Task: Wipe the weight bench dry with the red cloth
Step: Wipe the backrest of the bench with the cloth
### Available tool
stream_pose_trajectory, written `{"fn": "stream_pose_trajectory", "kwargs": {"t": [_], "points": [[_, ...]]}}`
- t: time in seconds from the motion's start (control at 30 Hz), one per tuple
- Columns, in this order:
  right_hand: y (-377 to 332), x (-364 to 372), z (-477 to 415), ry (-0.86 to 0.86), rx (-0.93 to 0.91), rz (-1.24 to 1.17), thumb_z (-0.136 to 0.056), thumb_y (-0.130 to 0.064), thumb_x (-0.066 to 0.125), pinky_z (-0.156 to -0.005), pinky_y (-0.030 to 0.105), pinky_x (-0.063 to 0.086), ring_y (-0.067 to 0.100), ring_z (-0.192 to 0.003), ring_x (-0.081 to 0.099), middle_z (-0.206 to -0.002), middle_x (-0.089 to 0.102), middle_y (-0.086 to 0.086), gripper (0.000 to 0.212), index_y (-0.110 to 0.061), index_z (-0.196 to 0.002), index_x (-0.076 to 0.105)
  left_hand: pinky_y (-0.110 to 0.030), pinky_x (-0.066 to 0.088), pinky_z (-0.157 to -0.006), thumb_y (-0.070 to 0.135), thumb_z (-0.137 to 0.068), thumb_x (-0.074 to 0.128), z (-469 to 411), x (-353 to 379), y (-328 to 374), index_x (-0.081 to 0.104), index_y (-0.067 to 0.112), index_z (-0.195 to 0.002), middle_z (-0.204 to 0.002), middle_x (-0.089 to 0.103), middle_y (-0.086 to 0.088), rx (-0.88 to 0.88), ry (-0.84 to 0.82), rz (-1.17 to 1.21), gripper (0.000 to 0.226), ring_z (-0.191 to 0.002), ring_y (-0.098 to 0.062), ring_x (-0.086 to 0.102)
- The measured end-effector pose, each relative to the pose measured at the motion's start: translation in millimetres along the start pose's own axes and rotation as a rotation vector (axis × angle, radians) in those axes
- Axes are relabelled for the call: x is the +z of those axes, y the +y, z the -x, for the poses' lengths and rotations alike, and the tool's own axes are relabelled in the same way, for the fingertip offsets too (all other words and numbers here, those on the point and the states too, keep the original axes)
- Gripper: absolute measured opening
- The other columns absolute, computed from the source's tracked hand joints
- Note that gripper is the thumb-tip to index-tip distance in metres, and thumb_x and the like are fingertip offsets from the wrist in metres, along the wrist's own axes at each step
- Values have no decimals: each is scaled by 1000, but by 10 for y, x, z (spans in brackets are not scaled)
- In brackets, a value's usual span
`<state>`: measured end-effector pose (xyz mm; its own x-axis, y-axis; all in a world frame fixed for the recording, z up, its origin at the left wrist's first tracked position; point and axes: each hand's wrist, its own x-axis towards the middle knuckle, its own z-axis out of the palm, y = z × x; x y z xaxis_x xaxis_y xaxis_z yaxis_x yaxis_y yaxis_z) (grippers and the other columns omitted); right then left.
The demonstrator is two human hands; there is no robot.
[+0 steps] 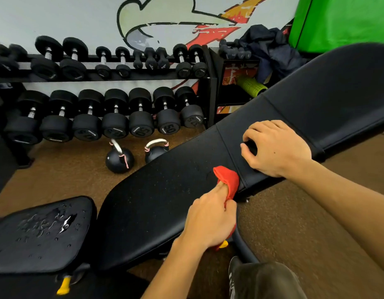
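Seat pad (pixel 42 234): seen nearest at lower left, covered with water beads and a small puddle.
Left hand (pixel 210 221): fingers are closed round the red cloth (pixel 228 180), the forefinger stretched along it.
Red cloth: bunched and pressed on the near edge of the weight bench (pixel 156 201), just beside a seam.
Right hand (pixel 277 147): laid on the back pad beyond the seam, fingers curled under, nothing seen held.
Kettlebells (pixel 119 158): two are stood on the brown floor behind the bench.
Dumbbells (pixel 141 124): racked in two rows against the painted wall.

Bench (pixel 156 190) free leftward; right hand (pixel 277 147) blocks rightward.
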<state>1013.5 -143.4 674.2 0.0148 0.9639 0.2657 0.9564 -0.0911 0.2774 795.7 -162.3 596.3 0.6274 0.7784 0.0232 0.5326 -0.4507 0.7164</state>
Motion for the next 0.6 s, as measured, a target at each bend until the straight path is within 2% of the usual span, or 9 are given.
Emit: {"fn": "stream_pose_trajectory", "kwargs": {"t": [0.13,0.2,0.27,0.4,0.5,0.6], "points": [[7,1,-4,-19,6,-3,-98,-53,39,-107,40,41,20,-112,61,-115,66,-4,39,-27,-107,66,-50,51,-79,35,-93,36,228,20,-160,42,34,-101,-91,59,5,8,-46,-18,10,-86,-32,62],[15,0,-6,-19,9,-14,-98,-54,39,-108,40,40,20,-114,60,-116,65,-5,39,-28,-107,66,-51,51,-83,32,-94,38,202,-25,-276,42,30,-92,-91,60,3,-66,-45,-17,5,-88,-33,61],[19,1,-14,-12,10,-25,-98,-56,39,-109,39,39,19,-115,59,-116,65,-6,39,-29,-106,66,-52,51,-84,32,-95,39,66,-104,-300,40,26,-87,-91,61,-2,-123,-48,-32,10,-90,-37,61],[19,16,-27,27,29,-62,-98,-57,40,-109,38,37,18,-116,58,-115,66,-8,37,-30,-103,66,-52,52,-81,33,-95,38,-157,-156,-115,39,27,-87,-87,59,-4,-26,-77,-25,10,-85,-37,61],[20,10,-30,55,35,-83,-101,-51,41,-111,39,35,17,-121,56,-119,66,-8,33,-31,-105,67,-50,51,-79,32,-97,39,-18,-122,-84,44,29,-99,-90,58,0,53,-115,-34,6,-85,-35,62],[22,41,-45,30,29,-54,-103,-49,39,-115,39,31,17,-131,51,-129,64,-7,33,-32,-114,65,-50,52,-82,38,-95,35,102,-193,-276,48,32,-117,-96,63,2,9,-160,-40,26,-89,-32,64]]}}
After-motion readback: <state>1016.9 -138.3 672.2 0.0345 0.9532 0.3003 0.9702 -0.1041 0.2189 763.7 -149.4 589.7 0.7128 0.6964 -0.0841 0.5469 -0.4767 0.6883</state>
